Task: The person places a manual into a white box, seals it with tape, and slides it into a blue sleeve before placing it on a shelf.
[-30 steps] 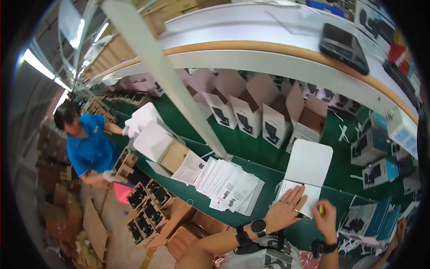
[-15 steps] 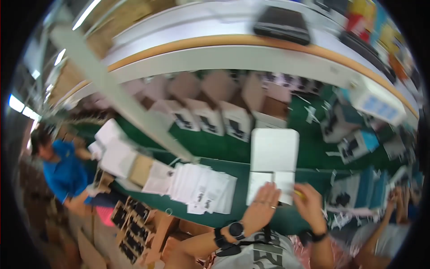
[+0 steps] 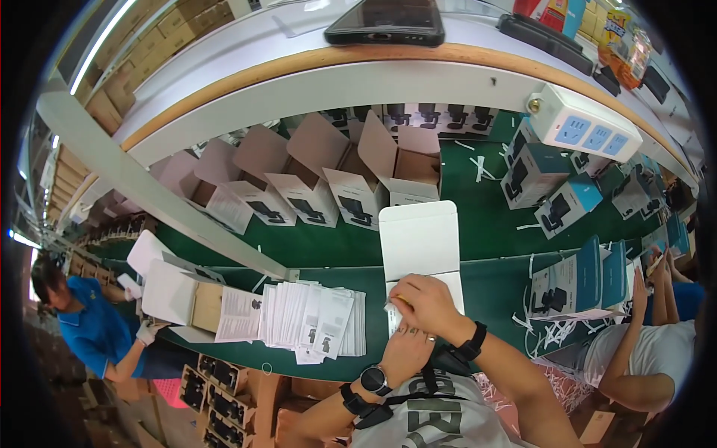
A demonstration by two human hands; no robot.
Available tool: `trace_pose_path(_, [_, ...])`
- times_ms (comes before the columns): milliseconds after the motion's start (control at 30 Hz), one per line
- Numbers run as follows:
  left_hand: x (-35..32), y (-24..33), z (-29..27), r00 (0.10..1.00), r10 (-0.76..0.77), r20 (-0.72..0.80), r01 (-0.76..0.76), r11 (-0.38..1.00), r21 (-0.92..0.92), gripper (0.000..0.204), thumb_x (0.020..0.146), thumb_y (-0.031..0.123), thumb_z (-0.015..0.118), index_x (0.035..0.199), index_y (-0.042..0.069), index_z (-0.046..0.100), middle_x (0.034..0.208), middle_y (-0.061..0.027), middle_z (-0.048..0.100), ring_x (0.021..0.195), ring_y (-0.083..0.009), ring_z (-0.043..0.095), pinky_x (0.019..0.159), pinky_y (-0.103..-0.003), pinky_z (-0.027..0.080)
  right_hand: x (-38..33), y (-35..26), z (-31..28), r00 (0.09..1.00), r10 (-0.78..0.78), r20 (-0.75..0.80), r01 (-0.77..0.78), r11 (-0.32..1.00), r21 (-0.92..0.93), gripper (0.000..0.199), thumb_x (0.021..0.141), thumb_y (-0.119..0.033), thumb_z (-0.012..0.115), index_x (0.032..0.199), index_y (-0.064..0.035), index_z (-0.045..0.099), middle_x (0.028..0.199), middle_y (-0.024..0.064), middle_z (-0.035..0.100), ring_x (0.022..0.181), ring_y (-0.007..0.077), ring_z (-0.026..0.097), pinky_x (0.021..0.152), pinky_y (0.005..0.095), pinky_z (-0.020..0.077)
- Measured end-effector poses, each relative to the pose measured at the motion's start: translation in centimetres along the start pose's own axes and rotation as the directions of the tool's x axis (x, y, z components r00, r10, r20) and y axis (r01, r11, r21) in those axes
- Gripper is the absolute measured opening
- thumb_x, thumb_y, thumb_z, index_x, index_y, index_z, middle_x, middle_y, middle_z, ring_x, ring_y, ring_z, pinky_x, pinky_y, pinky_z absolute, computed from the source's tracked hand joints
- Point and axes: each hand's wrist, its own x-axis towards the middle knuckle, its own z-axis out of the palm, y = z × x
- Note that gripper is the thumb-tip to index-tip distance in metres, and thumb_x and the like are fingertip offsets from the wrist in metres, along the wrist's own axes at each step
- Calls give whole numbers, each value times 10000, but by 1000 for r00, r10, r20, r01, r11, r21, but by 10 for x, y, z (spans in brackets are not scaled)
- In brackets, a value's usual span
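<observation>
A white flat box [image 3: 420,237] stands on the green bench before me, its lid raised away from me. My left hand [image 3: 408,352] lies on the near part of the box, fingers stretched out and pressed down. Above it, my right hand [image 3: 433,305] is closed in a pinch around a small yellow tool [image 3: 404,300]; its exact kind is too small to make out. The tool's tip is over the box's left side, close to a small printed patch. My right hand partly covers the box's inside and the left fingertips.
A stack of printed leaflets [image 3: 317,321] lies left of the box. Open cartons [image 3: 357,198] line the back, below a shelf with a phone [image 3: 386,22]. Packed boxes [image 3: 571,287] and paper strips sit right. Co-workers [image 3: 97,317] are at both sides.
My right hand has moved left with the yellow tool, from the box's right side to its left part. My left hand has shifted slightly nearer me. The view has turned a little right.
</observation>
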Motion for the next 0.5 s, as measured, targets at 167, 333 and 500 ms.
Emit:
trace_pose_path(167, [10, -10, -9, 947, -48, 316, 98, 985, -142, 388, 872, 168, 638, 1210, -12, 704, 1221, -224, 682, 1232, -380, 632, 1184, -514, 417, 11, -13, -6, 997, 30, 73, -22, 994, -106, 201, 817, -136, 804, 996, -102, 717, 973, 105, 702, 847, 335, 703, 754, 401, 568])
trace_pose_path(333, [10, -22, -4, 994, 77, 73, -77, 997, -6, 505, 911, 156, 613, 1390, -3, 617, 1398, -213, 619, 1402, -356, 536, 1239, -490, 357, -26, 10, -46, 962, 273, -21, -262, 940, 219, 304, 805, -137, 815, 1074, -64, 695, 988, 139, 700, 895, 362, 706, 801, 405, 575])
trace_pose_path(500, [10, -29, -30, 983, 179, -44, -181, 983, -41, 694, 884, 174, 658, 1536, 2, 496, 1631, -176, 457, 1518, -338, 432, 1262, -478, 326, -103, 63, -154, 894, 448, 18, -436, 877, -201, 472, 889, -105, 788, 1329, -19, 641, 1088, 102, 726, 880, 220, 690, 786, 337, 560])
